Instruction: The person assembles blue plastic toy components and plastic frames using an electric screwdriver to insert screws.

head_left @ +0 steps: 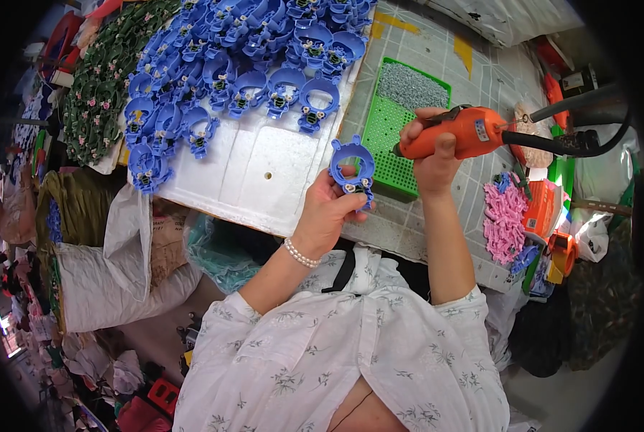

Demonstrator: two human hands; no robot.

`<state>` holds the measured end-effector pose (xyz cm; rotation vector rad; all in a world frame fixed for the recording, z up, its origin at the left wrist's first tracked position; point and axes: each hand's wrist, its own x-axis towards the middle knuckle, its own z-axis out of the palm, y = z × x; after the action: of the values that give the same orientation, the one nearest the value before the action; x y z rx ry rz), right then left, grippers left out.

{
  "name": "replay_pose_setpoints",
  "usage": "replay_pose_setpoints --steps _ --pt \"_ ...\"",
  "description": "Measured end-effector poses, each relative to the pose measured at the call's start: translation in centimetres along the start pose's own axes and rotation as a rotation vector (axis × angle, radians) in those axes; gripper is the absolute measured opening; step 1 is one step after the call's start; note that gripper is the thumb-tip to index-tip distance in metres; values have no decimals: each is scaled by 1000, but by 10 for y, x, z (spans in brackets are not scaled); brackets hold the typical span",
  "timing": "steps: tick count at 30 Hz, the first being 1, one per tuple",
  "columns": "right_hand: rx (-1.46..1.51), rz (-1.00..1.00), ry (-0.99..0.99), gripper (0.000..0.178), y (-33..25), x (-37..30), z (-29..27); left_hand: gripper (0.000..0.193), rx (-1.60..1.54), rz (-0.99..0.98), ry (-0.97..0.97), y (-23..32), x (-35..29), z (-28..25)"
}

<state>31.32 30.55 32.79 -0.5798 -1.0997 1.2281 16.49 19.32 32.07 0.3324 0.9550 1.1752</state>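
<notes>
Beside the green basket (388, 137), my left hand (327, 210) pinches a blue ring (350, 150) low — presumably sparing its opening — my right hand (437, 160) grips an orange driver (455, 134).

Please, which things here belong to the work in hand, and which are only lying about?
Apparently in the work:
- orange power tool, held
- blue plastic piece, held
- green tray with small grey pieces
- piled blue pieces

Seemingly lying about:
- pink pieces
- dark green pieces
</notes>
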Motion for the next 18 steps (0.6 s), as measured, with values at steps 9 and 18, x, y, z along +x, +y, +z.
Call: replay_pose_setpoints --steps 9,18 --pt "-15 0 11 51 7 -2 0 42 9 16 2 -1 -1 1" --pt "-33 9 37 47 10 -3 4 42 7 24 -10 -2 -3 -1"
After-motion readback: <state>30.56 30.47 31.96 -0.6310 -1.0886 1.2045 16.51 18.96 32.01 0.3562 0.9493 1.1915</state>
